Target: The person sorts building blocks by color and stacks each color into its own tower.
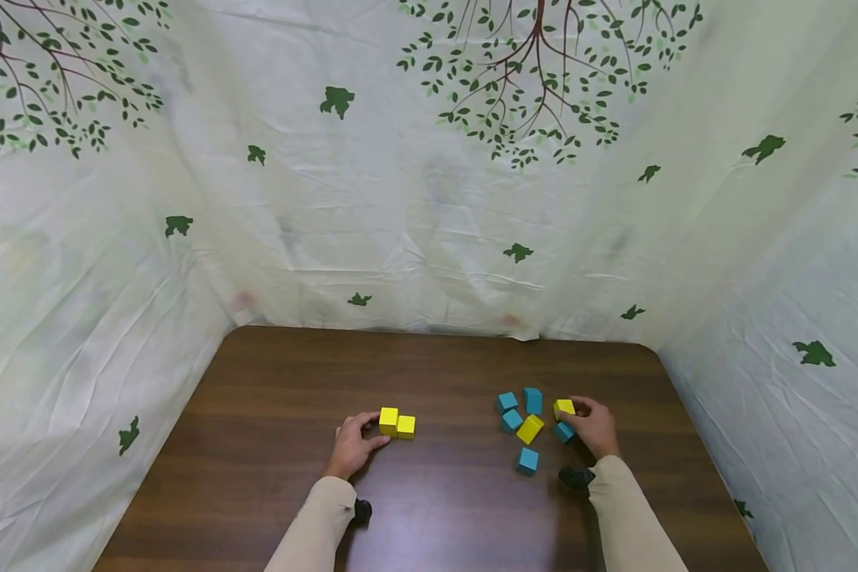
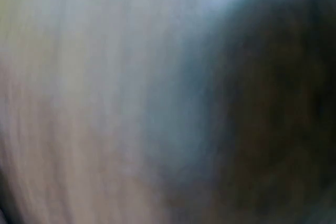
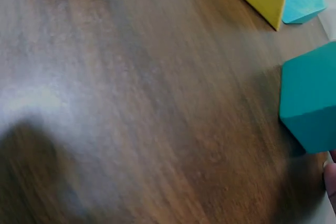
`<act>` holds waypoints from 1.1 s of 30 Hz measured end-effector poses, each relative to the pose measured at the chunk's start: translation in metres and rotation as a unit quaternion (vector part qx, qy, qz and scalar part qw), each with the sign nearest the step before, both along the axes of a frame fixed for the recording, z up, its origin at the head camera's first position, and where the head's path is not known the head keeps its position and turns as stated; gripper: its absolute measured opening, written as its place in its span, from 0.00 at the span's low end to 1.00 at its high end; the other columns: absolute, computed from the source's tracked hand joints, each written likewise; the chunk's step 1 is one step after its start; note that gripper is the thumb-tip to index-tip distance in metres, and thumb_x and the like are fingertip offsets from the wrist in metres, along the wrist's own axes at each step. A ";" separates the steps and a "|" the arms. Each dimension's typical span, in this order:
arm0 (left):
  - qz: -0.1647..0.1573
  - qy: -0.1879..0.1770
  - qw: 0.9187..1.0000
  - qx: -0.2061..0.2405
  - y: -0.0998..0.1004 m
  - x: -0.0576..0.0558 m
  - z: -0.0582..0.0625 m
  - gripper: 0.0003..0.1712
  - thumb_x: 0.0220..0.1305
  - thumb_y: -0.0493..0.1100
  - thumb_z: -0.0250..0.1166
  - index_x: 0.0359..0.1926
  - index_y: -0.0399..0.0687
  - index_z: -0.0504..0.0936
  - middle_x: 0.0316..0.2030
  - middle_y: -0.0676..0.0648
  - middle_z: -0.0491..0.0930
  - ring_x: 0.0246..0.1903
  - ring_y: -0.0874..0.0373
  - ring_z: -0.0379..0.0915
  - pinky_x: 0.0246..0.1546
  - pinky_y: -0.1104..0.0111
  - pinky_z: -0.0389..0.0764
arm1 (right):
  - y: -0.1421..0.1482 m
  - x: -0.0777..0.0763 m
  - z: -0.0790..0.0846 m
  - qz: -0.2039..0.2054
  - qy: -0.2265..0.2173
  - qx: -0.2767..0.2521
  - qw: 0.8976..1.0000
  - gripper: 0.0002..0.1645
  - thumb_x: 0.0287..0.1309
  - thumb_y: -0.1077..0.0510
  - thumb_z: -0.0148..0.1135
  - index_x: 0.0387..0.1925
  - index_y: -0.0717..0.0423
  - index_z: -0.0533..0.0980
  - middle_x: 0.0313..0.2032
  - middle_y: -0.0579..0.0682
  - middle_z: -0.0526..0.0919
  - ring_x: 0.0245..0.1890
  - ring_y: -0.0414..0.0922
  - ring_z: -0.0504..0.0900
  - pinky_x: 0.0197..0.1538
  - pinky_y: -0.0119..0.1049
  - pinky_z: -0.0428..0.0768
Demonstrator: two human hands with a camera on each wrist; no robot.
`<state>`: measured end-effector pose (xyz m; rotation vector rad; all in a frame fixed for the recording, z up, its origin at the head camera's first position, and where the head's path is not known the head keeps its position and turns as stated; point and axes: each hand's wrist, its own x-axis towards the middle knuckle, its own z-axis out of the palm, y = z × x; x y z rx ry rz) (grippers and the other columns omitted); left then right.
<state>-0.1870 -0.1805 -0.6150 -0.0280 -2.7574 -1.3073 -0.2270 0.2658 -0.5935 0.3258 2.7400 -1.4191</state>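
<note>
My left hand [image 1: 353, 446] is at a yellow cube [image 1: 388, 422], thumb at its near side and fingers at its far left, gripping it. A second yellow cube [image 1: 406, 427] sits against its right side. On the right, my right hand [image 1: 592, 425] pinches another yellow cube [image 1: 564, 408] between thumb and fingers. Just below that cube lies a blue cube [image 1: 565, 432], close to the thumb. In the right wrist view a blue cube [image 3: 310, 98] stands near a fingertip at the right edge. The left wrist view is mostly blurred.
Left of my right hand lies a loose group: a yellow cube [image 1: 530, 430] and several blue cubes [image 1: 527, 461]. All rest on a brown wooden table [image 1: 293, 373]. White cloth [image 1: 400, 199] printed with leaves hangs behind and at both sides.
</note>
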 end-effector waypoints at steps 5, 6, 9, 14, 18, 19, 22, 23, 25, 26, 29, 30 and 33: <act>0.002 -0.011 1.000 0.002 0.000 -0.001 0.000 0.25 0.50 0.38 0.75 0.51 0.37 0.81 0.41 0.42 0.81 0.42 0.47 0.71 0.47 0.55 0.61 | -0.004 -0.001 -0.002 -0.010 0.000 0.011 1.000 0.30 0.60 0.56 0.64 0.58 0.71 0.71 0.50 0.68 0.76 0.45 0.58 0.75 0.50 0.49 0.76; 0.001 -0.012 1.000 0.001 0.000 -0.001 0.000 0.25 0.51 0.38 0.75 0.51 0.37 0.81 0.41 0.42 0.81 0.42 0.47 0.71 0.47 0.55 0.61 | -0.004 -0.001 -0.002 -0.012 0.001 0.012 1.000 0.30 0.60 0.56 0.64 0.58 0.71 0.71 0.50 0.68 0.76 0.46 0.58 0.75 0.50 0.50 0.76; 0.000 -0.013 1.000 0.000 0.000 -0.001 -0.001 0.25 0.51 0.39 0.75 0.51 0.37 0.81 0.43 0.42 0.81 0.43 0.47 0.71 0.48 0.54 0.61 | -0.006 -0.002 -0.002 -0.023 0.005 0.015 1.000 0.28 0.60 0.58 0.63 0.57 0.70 0.71 0.49 0.67 0.77 0.46 0.58 0.76 0.49 0.50 0.76; -0.003 -0.006 1.000 -0.003 -0.002 -0.001 -0.003 0.25 0.50 0.39 0.75 0.51 0.37 0.81 0.42 0.41 0.81 0.42 0.47 0.71 0.46 0.55 0.61 | -0.009 -0.002 -0.002 -0.036 0.015 0.014 0.999 0.25 0.59 0.60 0.62 0.54 0.69 0.71 0.46 0.66 0.77 0.43 0.58 0.76 0.47 0.48 0.76; -0.003 -0.006 1.000 0.000 -0.001 -0.001 -0.003 0.25 0.50 0.39 0.75 0.51 0.37 0.81 0.42 0.42 0.81 0.42 0.47 0.71 0.46 0.55 0.61 | -0.012 -0.001 -0.001 -0.038 0.024 0.019 0.999 0.23 0.60 0.60 0.62 0.53 0.69 0.71 0.43 0.65 0.77 0.41 0.56 0.76 0.44 0.46 0.76; -0.004 -0.007 1.000 0.000 -0.001 -0.001 -0.003 0.25 0.50 0.39 0.75 0.51 0.37 0.81 0.42 0.42 0.81 0.42 0.47 0.71 0.46 0.55 0.61 | -0.012 -0.001 -0.001 -0.038 0.026 0.019 0.999 0.23 0.60 0.61 0.62 0.53 0.69 0.71 0.43 0.65 0.77 0.40 0.56 0.75 0.44 0.46 0.76; -0.004 -0.009 1.000 0.001 -0.001 -0.001 -0.002 0.25 0.50 0.39 0.75 0.51 0.37 0.81 0.42 0.42 0.81 0.42 0.47 0.71 0.46 0.55 0.61 | -0.011 -0.001 -0.001 -0.038 0.027 0.023 0.999 0.23 0.61 0.61 0.61 0.54 0.69 0.72 0.43 0.65 0.77 0.40 0.55 0.75 0.44 0.46 0.75; -0.004 -0.009 1.000 0.001 -0.001 -0.001 -0.002 0.25 0.51 0.39 0.75 0.51 0.37 0.81 0.42 0.42 0.81 0.42 0.47 0.71 0.46 0.55 0.61 | -0.011 -0.001 -0.002 -0.038 0.028 0.024 0.999 0.23 0.61 0.61 0.61 0.55 0.69 0.72 0.43 0.65 0.77 0.40 0.55 0.75 0.44 0.47 0.75; -0.004 -0.008 1.000 0.000 -0.001 -0.001 -0.002 0.25 0.51 0.39 0.75 0.51 0.37 0.81 0.43 0.42 0.81 0.42 0.47 0.71 0.46 0.55 0.61 | -0.010 -0.001 -0.002 -0.035 0.030 0.027 0.999 0.23 0.62 0.61 0.61 0.55 0.69 0.71 0.43 0.65 0.77 0.40 0.55 0.75 0.45 0.48 0.75; -0.004 -0.007 1.000 0.002 -0.001 -0.001 -0.001 0.25 0.51 0.39 0.75 0.51 0.37 0.81 0.43 0.41 0.81 0.42 0.47 0.71 0.47 0.54 0.61 | -0.010 -0.001 -0.002 -0.035 0.031 0.029 0.999 0.23 0.62 0.61 0.60 0.56 0.69 0.71 0.43 0.65 0.77 0.40 0.55 0.74 0.45 0.48 0.75; -0.004 -0.002 1.000 0.002 0.000 -0.002 -0.002 0.25 0.51 0.38 0.75 0.51 0.37 0.81 0.44 0.41 0.81 0.42 0.46 0.71 0.47 0.54 0.61 | -0.010 -0.002 -0.002 -0.034 0.035 0.031 0.998 0.23 0.63 0.61 0.60 0.56 0.69 0.72 0.42 0.64 0.77 0.40 0.56 0.74 0.45 0.48 0.74; -0.004 -0.001 1.000 0.003 0.000 -0.002 -0.002 0.25 0.50 0.38 0.75 0.51 0.36 0.81 0.44 0.41 0.81 0.42 0.46 0.71 0.47 0.54 0.61 | -0.010 -0.002 -0.002 -0.034 0.036 0.031 0.998 0.23 0.63 0.61 0.60 0.56 0.69 0.72 0.42 0.64 0.77 0.40 0.56 0.74 0.46 0.49 0.74; -0.003 -0.003 1.000 0.004 -0.001 -0.001 -0.002 0.25 0.50 0.38 0.75 0.50 0.36 0.81 0.43 0.41 0.81 0.42 0.47 0.71 0.47 0.55 0.61 | -0.011 -0.002 -0.002 -0.034 0.038 0.028 0.998 0.23 0.63 0.60 0.60 0.57 0.69 0.72 0.45 0.65 0.78 0.42 0.57 0.74 0.48 0.50 0.75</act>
